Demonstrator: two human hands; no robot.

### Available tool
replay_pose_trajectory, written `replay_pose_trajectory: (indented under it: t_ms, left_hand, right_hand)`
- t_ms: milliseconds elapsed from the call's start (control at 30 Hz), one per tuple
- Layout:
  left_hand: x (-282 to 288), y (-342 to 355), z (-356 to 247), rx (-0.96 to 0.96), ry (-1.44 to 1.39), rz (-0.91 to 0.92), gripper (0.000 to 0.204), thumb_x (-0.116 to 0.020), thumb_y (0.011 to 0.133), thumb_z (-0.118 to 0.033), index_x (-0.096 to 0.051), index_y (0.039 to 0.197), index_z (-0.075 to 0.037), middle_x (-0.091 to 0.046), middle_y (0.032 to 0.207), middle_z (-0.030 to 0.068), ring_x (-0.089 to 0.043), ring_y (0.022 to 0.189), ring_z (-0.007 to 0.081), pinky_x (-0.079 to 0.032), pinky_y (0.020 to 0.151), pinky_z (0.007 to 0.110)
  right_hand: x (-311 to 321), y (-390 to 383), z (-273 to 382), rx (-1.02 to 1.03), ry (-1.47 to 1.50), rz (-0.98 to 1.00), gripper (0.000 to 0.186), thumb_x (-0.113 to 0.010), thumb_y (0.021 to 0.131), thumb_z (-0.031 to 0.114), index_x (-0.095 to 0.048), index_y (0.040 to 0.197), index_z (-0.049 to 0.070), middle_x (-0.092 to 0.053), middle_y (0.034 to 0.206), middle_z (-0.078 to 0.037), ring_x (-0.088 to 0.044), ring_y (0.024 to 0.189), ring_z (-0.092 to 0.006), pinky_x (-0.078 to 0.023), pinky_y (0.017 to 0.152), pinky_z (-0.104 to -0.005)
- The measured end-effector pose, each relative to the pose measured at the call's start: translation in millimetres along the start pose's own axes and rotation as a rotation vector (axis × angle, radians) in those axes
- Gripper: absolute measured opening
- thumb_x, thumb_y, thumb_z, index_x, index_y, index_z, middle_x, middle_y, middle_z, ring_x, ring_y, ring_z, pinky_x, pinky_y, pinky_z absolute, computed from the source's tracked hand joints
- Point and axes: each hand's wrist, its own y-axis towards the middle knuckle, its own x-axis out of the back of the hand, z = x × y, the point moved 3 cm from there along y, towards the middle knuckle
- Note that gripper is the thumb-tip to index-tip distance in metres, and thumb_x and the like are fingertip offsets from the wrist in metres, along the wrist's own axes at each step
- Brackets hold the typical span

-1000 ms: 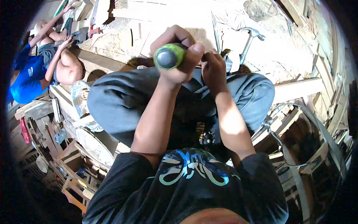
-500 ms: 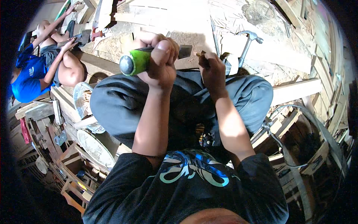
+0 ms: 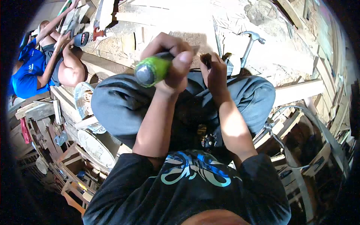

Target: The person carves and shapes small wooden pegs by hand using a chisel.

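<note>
Green-handled tool (image 3: 152, 70) is held above the knees, clamped in the fingers of the left hand (image 3: 168, 62); its butt points toward the camera, its long axis running down and away. Right hand (image 3: 214, 71) lies just beside, fingers pinched on something small, unidentifiable.

Left hand (image 3: 170, 60) gripping a green-handled tool (image 3: 152, 70) above the knees; right hand (image 3: 213, 71) pinching a small dark piece; claw hammer (image 3: 249, 47) lying on the sawdust-strewn floor (image 3: 180, 18).

Single head view, steep downward, close over lap; dark fisheye rim probably hides edges.
</note>
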Motion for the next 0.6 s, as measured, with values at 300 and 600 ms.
replay_pose_trajectory:
  t_ms: [300,600]
  left_hand:
    - [-11.6,0.0,-9.6,-0.025,-0.124,0.002,0.025,-0.071,0.074,-0.017,-0.049,0.073,-0.005,-0.054,0.066,0.0033,-0.048,0.060,0.0108,-0.041,0.057,0.025]
    - [-7.1,-0.5,-3.4,-0.042,-0.087,0.030,0.024,-0.072,0.073,-0.017,-0.051,0.073,-0.004,-0.053,0.064,0.0016,-0.048,0.058,0.0103,-0.041,0.055,0.025]
  right_hand:
    - [-1.8,-1.4,-7.1,-0.020,0.017,-0.065,0.016,-0.068,0.077,-0.002,-0.056,0.088,-0.001,-0.061,0.078,-0.016,-0.064,0.073,-0.0324,-0.049,0.063,-0.0365]
    - [2.0,5.3,1.6,0.032,0.042,-0.035,0.017,-0.067,0.075,-0.001,-0.058,0.089,0.001,-0.061,0.085,-0.018,-0.063,0.078,-0.0368,-0.050,0.066,-0.0404]
